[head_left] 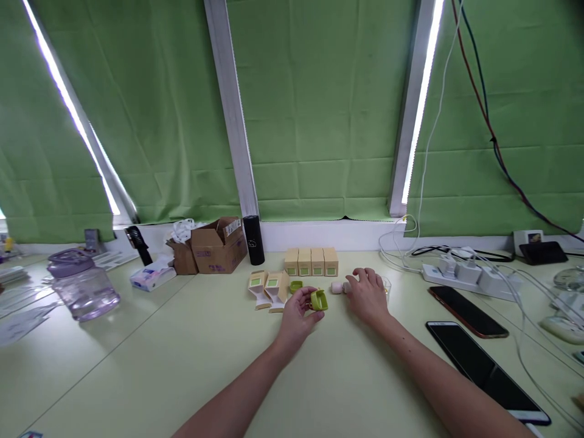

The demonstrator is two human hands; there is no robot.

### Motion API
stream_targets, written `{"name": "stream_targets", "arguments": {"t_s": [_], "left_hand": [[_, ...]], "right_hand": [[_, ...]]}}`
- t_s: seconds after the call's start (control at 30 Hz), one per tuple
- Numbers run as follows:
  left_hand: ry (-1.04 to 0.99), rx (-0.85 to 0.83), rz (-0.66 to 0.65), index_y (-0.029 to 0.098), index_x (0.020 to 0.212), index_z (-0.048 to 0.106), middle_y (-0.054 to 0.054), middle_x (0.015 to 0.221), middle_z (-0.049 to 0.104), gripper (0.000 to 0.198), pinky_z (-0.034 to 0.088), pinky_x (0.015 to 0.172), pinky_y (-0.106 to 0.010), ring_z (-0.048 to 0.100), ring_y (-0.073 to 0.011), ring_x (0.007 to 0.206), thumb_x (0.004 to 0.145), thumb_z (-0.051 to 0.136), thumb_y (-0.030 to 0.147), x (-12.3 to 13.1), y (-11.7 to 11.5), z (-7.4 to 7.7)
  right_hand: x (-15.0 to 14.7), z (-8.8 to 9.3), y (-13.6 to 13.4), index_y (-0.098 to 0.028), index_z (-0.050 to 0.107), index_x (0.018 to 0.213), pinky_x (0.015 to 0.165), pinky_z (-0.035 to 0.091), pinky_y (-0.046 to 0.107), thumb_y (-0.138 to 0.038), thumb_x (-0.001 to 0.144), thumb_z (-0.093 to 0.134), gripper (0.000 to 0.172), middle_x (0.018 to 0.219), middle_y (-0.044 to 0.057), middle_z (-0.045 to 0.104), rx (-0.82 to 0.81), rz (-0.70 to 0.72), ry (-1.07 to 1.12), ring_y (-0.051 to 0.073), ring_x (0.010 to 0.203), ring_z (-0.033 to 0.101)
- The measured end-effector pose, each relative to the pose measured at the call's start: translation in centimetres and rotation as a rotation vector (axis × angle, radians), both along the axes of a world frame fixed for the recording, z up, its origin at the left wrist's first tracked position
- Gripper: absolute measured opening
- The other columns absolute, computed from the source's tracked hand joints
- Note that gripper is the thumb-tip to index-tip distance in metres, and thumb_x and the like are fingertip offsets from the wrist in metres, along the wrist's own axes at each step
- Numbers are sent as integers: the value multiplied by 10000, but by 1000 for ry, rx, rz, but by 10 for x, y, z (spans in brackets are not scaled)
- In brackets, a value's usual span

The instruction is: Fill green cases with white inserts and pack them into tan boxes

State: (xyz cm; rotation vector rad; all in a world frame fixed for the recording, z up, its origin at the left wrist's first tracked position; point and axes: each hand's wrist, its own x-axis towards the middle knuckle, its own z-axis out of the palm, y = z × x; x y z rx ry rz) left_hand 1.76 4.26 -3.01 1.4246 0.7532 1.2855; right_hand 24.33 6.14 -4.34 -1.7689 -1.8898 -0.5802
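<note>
My left hand point(298, 316) is closed on a small green square cup point(319, 299), tilted with its hollow side toward me. Just behind it a second green piece point(296, 286) lies on the table. Two opened cardboard boxes point(276, 286) with green labels stand left of that hand. My right hand point(367, 296) reaches low over the table, fingers curved and slightly apart. By its thumb lie small whitish cylindrical pieces point(337, 288); whether it touches them is unclear. A clear container point(387, 286) shows partly behind this hand.
A row of several small closed cardboard boxes point(311, 262) stands behind my hands. Leftward are a black cylinder point(253, 239), a brown carton point(219, 246), a tissue pack point(153, 274) and a water jug point(84, 286). Two phones point(469, 311), a power strip point(469, 281) and cables lie right.
</note>
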Motion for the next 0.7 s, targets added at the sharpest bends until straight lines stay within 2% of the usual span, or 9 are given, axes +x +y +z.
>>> {"name": "stream_targets", "arguments": {"t_s": [0.2, 0.4, 0.47, 0.53, 0.6, 0.7], "left_hand": [[-26, -25, -3, 187, 1067, 630, -87, 1062, 718, 531, 502, 898, -346, 668, -235, 1013, 589, 856, 146, 1, -2, 2], [-60, -25, -16, 190, 1051, 619, -81, 1050, 722, 522, 502, 897, -340, 668, -221, 987, 581, 834, 116, 2, -2, 2], [-65, -20, -20, 191, 1055, 615, -80, 1054, 724, 519, 500, 903, -340, 668, -219, 988, 589, 834, 117, 1, -3, 3], [-67, -19, -24, 196, 1062, 605, -78, 1047, 728, 525, 495, 899, -339, 668, -215, 974, 599, 843, 129, 1, -4, 3], [-73, -25, -34, 203, 1075, 589, -76, 1033, 736, 541, 492, 885, -335, 668, -212, 952, 608, 857, 152, 1, -4, 4], [-92, -34, -50, 212, 1079, 570, -69, 1009, 744, 558, 488, 858, -323, 667, -206, 924, 612, 873, 179, 0, -3, 3]], "right_hand": [[-4, 2, 4, -185, 765, 953, 926, 313, 410, -70, 839, 613, 222, 1184, 151, 651, -63, -26, -9, 326, 1181, 457], [-3, 3, -7, -173, 748, 1059, 955, 319, 432, -92, 887, 566, 263, 1227, 160, 650, -35, -28, 71, 336, 1206, 446], [-5, 8, -10, -190, 746, 1069, 971, 327, 458, -145, 878, 593, 249, 1225, 153, 658, 16, 20, 279, 350, 1207, 450], [-11, 13, -13, -205, 752, 1028, 973, 350, 472, -245, 838, 663, 213, 1190, 144, 672, 59, 102, 679, 359, 1184, 470], [-19, 18, -17, -200, 756, 969, 924, 406, 454, -381, 786, 729, 259, 1120, 139, 693, 46, 193, 1141, 345, 1107, 526], [-33, 19, -26, -183, 758, 1000, 714, 473, 376, -563, 828, 660, 428, 993, 123, 728, -37, 293, 1374, 272, 874, 616]]}}
